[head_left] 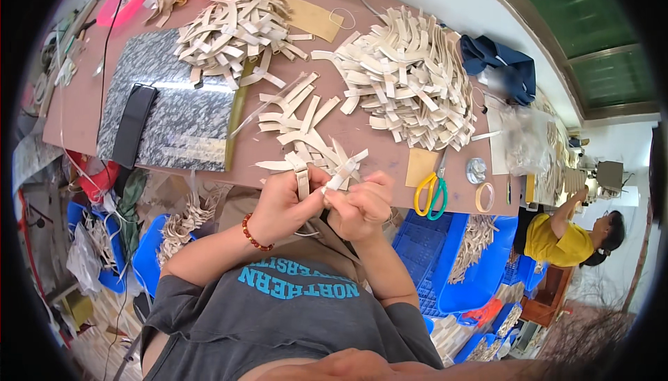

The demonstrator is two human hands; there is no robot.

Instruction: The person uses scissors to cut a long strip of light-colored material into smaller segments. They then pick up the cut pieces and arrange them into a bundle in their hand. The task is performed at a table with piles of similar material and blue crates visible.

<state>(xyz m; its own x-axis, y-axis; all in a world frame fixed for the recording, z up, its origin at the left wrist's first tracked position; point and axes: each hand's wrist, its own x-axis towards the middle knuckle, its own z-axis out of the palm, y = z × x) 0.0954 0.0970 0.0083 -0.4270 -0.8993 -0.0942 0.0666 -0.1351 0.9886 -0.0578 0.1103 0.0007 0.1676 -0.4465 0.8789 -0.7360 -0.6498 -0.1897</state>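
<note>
At the table's front edge, my left hand (282,207), with a beaded bracelet on its wrist, is closed around a looped beige fabric strap (302,178). Close beside it, my right hand (362,208) is closed too, its thumb and fingers pinching at a pale strap end (341,174) between the hands. The fingers partly hide where the pieces meet. Just beyond the hands lies a loose row of similar straps (306,127). Farther back are a large heap of straps (410,75) on the right and a smaller heap (233,29) on the left.
Yellow-and-green-handled scissors (431,189), a tape roll (485,197) and a clear plastic bag (527,137) lie to the right. A black phone (133,125) rests on a grey marbled slab (184,113). Blue bins (480,280) stand below the table; a person in yellow (557,238) is at far right.
</note>
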